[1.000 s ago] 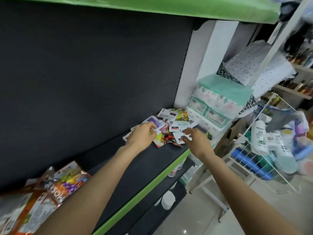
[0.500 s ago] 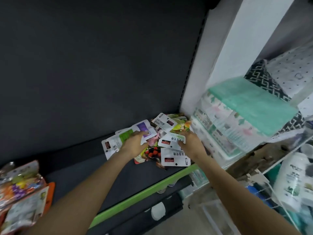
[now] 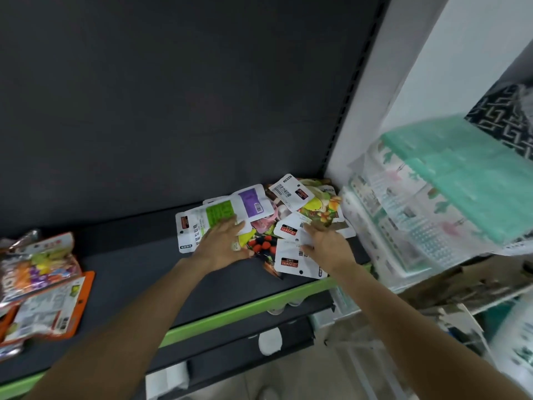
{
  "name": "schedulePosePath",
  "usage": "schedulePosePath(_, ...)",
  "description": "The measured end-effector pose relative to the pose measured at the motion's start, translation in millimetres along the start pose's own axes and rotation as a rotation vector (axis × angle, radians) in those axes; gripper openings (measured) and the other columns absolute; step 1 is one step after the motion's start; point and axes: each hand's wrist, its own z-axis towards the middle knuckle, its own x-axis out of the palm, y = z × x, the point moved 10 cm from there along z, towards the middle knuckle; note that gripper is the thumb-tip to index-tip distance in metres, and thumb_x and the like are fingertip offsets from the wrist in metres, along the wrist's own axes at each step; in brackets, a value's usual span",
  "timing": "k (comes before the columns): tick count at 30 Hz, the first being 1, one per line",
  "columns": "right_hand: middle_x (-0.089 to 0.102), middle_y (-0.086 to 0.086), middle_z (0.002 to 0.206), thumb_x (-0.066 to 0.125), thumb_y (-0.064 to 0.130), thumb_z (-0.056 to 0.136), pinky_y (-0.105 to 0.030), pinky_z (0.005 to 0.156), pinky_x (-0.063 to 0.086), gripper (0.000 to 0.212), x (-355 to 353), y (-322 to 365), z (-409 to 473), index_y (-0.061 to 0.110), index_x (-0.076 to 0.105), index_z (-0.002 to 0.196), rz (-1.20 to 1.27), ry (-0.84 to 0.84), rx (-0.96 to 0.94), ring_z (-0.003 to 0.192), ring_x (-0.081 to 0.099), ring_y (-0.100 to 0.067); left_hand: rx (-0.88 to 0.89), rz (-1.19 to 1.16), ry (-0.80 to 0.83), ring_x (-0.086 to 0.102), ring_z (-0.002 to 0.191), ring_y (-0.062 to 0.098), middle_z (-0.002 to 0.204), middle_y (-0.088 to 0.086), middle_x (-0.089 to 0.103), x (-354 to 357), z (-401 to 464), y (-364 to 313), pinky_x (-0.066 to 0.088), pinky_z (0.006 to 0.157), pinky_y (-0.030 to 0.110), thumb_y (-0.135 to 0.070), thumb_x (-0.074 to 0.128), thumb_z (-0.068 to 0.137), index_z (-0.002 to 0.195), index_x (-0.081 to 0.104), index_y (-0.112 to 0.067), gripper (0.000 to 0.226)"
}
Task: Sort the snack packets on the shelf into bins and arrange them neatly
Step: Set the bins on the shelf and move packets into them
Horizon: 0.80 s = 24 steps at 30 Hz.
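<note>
At the right end of the dark shelf (image 3: 138, 272), against the white upright and beside a wrapped bundle of tissue packs (image 3: 450, 197), lies a loose heap of snack packets (image 3: 268, 217), overlapping at all angles and not yet sorted. No bin is visible in this view. A second group of larger orange packets (image 3: 43, 287) sits well apart at the left end of the same shelf. Judged from appearance, the heap consists of flat, sealed film pouches: light, pliable, glossy and likely to slide over one another, so the pile will shift if pulled from one side. The contents may crush under pressure; a firm squeeze is not advised. The stiffer sealed edges and the white header strips with hang holes offer the best purchase. The left hand (image 3: 223, 245) rests palm down on the near left part of the heap, fingers extended and spread over the green-labelled packet (image 3: 217, 213); it grips nothing. The right hand (image 3: 327, 246) lies on the white packets (image 3: 291, 259) at the near right; whether its fingers pinch one or merely press cannot be told. A purple-labelled packet (image 3: 252, 202) lies just behind.
</note>
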Motion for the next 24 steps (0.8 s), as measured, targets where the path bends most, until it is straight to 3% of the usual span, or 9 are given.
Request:
schedulePosePath(3, 0.045, -0.005, 0.140, 0.048, 0.034, 0.096, -0.033, 0.088, 0.045, 0.053, -1, 3, -4, 0.016, 0.032, 0.143, -0.090, 0.011, -0.036, 0.116, 0.055, -0.028, 0.063, -0.033, 0.011, -0.004, 0.146, 0.014, 0.158, -0.008, 0.003, 9, -5, -5, 0.004, 0.119, 0.039, -0.056, 0.063, 0.080, 0.148, 0.022, -0.033, 0.082)
schedulePosePath(6, 0.064, -0.009, 0.111, 0.041, 0.027, 0.096, -0.031, 0.076, 0.049, 0.033, -9, 3, -9, 0.012, 0.054, 0.121, -0.153, -0.022, -0.048, 0.098, 0.063, -0.028, 0.142, -0.023, 0.007, 0.002, 0.146, 0.016, 0.157, -0.007, 0.011, 15, -8, -11, 0.006, 0.119, 0.037, -0.039, 0.070, 0.081, 0.142, 0.037, -0.032, 0.070)
schedulePosePath(8, 0.069, -0.010, 0.086, 0.048, 0.023, 0.093, -0.029, 0.061, 0.045, 0.021, -24, 2, -13, 0.012, 0.064, 0.099, -0.093, -0.151, -0.041, 0.079, 0.067, -0.028, 0.166, -0.066, -0.108, 0.015, 0.144, 0.018, 0.153, -0.001, 0.028, 5, -8, -17, 0.014, 0.118, 0.032, -0.022, 0.069, 0.085, 0.133, 0.053, -0.023, 0.050)
schedulePosePath(10, 0.064, -0.011, 0.059, 0.066, 0.014, 0.082, -0.026, 0.047, 0.039, 0.009, -40, 0, -19, 0.010, 0.067, 0.074, -0.020, -0.294, -0.033, 0.053, 0.063, -0.028, 0.204, -0.101, -0.212, 0.033, 0.137, 0.019, 0.141, 0.003, 0.047, -6, -9, -26, 0.021, 0.114, 0.024, -0.011, 0.068, 0.085, 0.115, 0.067, -0.015, 0.030)
schedulePosePath(13, 0.050, -0.005, 0.045, 0.073, 0.008, 0.074, -0.016, 0.041, 0.026, 0.018, -52, -6, -28, 0.013, 0.062, 0.060, 0.036, -0.363, 0.015, 0.037, 0.047, -0.025, 0.255, -0.128, -0.270, 0.058, 0.109, 0.017, 0.114, 0.004, 0.064, -15, -17, -33, 0.037, 0.096, 0.016, -0.002, 0.068, 0.082, 0.089, 0.074, -0.009, 0.011)
schedulePosePath(15, 0.050, -0.003, 0.051, 0.065, 0.011, 0.083, -0.018, 0.042, 0.020, 0.019, -59, -10, -32, 0.015, 0.062, 0.065, 0.056, -0.366, 0.053, 0.046, 0.047, -0.026, 0.248, -0.158, -0.305, 0.060, 0.086, 0.014, 0.096, -0.001, 0.066, -24, -24, -34, 0.045, 0.079, 0.021, -0.003, 0.070, 0.081, 0.081, 0.074, -0.010, 0.009)
schedulePosePath(17, 0.062, -0.005, 0.063, 0.055, 0.017, 0.092, -0.024, 0.045, 0.030, 0.020, -61, -14, -35, 0.016, 0.064, 0.074, 0.072, -0.360, 0.080, 0.058, 0.056, -0.026, 0.266, -0.144, -0.360, 0.057, 0.075, 0.012, 0.086, -0.004, 0.064, -37, -30, -39, 0.043, 0.068, 0.022, -0.005, 0.070, 0.081, 0.081, 0.073, -0.012, 0.008)
schedulePosePath(20, 0.063, -0.002, 0.066, 0.055, 0.018, 0.094, -0.030, 0.048, 0.043, 0.021, -79, -11, -43, 0.018, 0.064, 0.075, 0.133, -0.427, 0.070, 0.059, 0.059, -0.023, 0.269, -0.131, -0.433, 0.057, 0.075, 0.011, 0.087, -0.005, 0.065, -65, -38, -51, 0.041, 0.065, 0.023, -0.014, 0.069, 0.084, 0.085, 0.073, -0.015, 0.004)
schedulePosePath(24, 0.071, -0.004, 0.091, 0.049, 0.027, 0.097, -0.034, 0.064, 0.049, 0.021, -111, -4, -38, 0.021, 0.070, 0.098, 0.252, -0.457, 0.065, 0.080, 0.064, -0.027, 0.224, -0.179, -0.496, 0.056, 0.083, 0.010, 0.086, -0.011, 0.060, -113, -55, -59, 0.038, 0.071, 0.016, -0.017, 0.068, 0.085, 0.088, 0.073, -0.014, 0.006)
